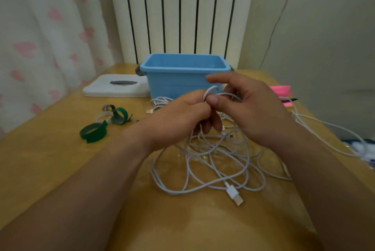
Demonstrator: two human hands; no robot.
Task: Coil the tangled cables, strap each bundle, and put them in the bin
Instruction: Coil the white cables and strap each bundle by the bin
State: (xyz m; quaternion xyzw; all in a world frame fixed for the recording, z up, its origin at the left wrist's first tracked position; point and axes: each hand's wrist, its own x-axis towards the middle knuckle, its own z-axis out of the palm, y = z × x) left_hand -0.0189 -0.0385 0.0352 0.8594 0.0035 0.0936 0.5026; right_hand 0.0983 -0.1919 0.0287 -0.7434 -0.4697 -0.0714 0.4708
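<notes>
A tangle of white cables (211,161) lies on the wooden table in front of me, with a USB plug (235,196) at its near edge. My left hand (180,116) grips a few loops of white cable lifted above the tangle. My right hand (247,104) pinches a small cable loop beside the left fingers, its index finger stretched out straight. The blue bin (182,82) stands just behind both hands. Green and grey straps (105,123) lie to the left of the hands.
A white flat box (115,88) sits left of the bin. Pink sticky notes and a pen (284,94) lie at the right. More white cable (328,129) trails off toward the table's right edge. A radiator and a curtain stand behind the table.
</notes>
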